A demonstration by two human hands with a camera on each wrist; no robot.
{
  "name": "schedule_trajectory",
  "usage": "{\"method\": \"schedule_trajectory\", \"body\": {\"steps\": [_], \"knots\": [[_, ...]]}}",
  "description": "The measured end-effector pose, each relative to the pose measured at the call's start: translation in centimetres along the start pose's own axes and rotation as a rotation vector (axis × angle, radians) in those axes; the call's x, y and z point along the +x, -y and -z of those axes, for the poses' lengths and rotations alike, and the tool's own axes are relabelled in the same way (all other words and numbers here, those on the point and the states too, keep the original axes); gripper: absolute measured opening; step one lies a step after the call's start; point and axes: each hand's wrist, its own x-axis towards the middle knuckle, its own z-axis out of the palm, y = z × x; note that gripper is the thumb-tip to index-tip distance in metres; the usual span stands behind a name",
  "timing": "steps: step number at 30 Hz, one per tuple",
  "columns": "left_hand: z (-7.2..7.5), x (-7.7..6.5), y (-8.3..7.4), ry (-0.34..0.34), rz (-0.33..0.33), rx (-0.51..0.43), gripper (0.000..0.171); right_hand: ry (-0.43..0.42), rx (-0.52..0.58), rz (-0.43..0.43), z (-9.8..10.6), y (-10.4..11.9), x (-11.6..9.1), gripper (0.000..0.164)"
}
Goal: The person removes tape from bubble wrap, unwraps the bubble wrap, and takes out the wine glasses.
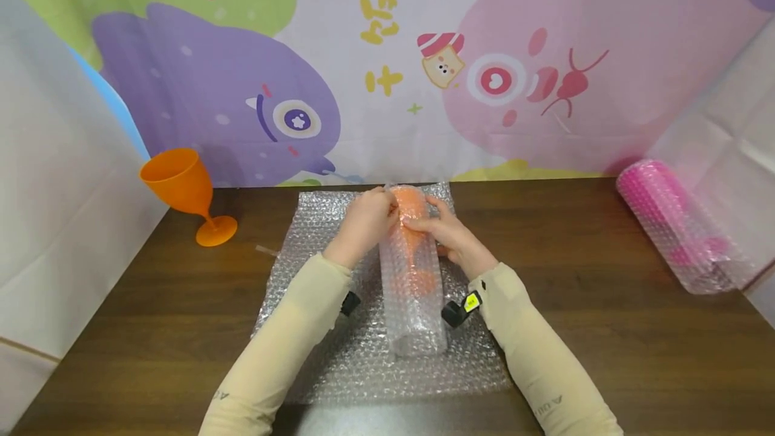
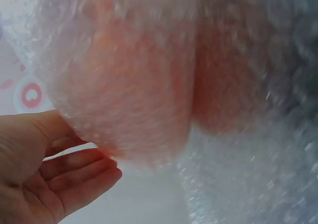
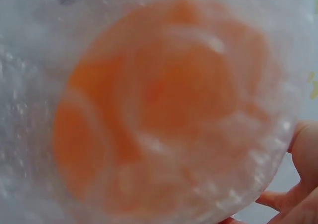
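Note:
An orange plastic goblet rolled in clear bubble wrap (image 1: 414,271) lies lengthwise in front of me, bowl at the far end. My left hand (image 1: 368,222) pinches the wrap at the bowl's left side, fingers bent. In the left wrist view the left hand (image 2: 64,169) is beside the wrapped bowl. From the right, my right hand (image 1: 451,234) grips the roll, thumb on top and fingers round its side. The right wrist view shows the goblet's orange foot (image 3: 159,105) blurred through the film, with the right hand (image 3: 298,184) partly hidden.
A flat bubble wrap sheet (image 1: 339,372) lies under the roll on the brown table (image 1: 563,355). An unwrapped orange goblet (image 1: 181,184) stands at the left. A clear strip (image 1: 265,250) sticks out near the sheet's left edge. A wrapped pink goblet (image 1: 678,224) lies far right.

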Motion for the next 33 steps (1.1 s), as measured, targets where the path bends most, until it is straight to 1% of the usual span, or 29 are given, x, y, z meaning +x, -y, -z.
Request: {"method": "schedule_trajectory", "body": {"steps": [3,5,8,10,13,14,16,20,24,25,26,30,32,33], "knots": [[0.2,0.1,-0.3,0.014,-0.101,0.141,0.012,0.002,-0.024,0.010,0.0,0.0,-0.1,0.085],[0.3,0.2,-0.5,0.004,-0.164,0.234,0.011,-0.002,-0.035,0.019,0.0,0.1,-0.1,0.084],[0.1,0.0,-0.7,-0.026,-0.226,0.344,0.011,-0.003,-0.056,0.026,0.0,0.0,-0.1,0.083],[-0.2,-0.2,-0.7,-0.054,-0.239,0.380,0.010,0.000,-0.059,0.022,0.0,-0.1,-0.1,0.083],[-0.7,-0.5,-0.5,-0.102,-0.240,0.412,0.009,0.003,-0.065,0.020,0.0,-0.1,0.0,0.083],[-0.9,-0.6,-0.3,-0.125,-0.229,0.402,0.009,0.003,-0.066,0.020,-0.1,-0.1,0.0,0.084],[-1.2,-0.5,-0.2,-0.149,-0.180,0.342,0.010,0.003,-0.064,0.026,0.0,-0.1,-0.1,0.084],[-1.5,-0.4,0.2,-0.193,-0.037,0.100,0.012,0.004,-0.053,0.028,0.0,0.0,-0.2,0.084],[-1.6,-0.6,0.6,-0.213,0.064,-0.127,0.015,0.010,-0.037,0.013,0.2,0.1,-0.3,0.084],[-1.7,-0.7,0.7,-0.218,0.090,-0.194,0.016,0.012,-0.037,0.012,0.2,0.1,-0.3,0.084],[-1.8,-0.8,0.9,-0.217,0.124,-0.279,0.017,0.014,-0.036,0.011,0.3,0.1,-0.3,0.085],[-2.2,-1.2,1.8,-0.227,0.314,-0.645,0.018,0.014,-0.040,0.008,0.3,0.1,-0.2,0.085],[-2.3,-1.3,2.2,-0.223,0.403,-0.782,0.020,0.009,-0.046,0.008,0.4,0.0,-0.2,0.085],[-2.3,-1.3,2.3,-0.225,0.435,-0.825,0.021,0.006,-0.048,0.010,0.4,0.0,-0.2,0.086]]}}
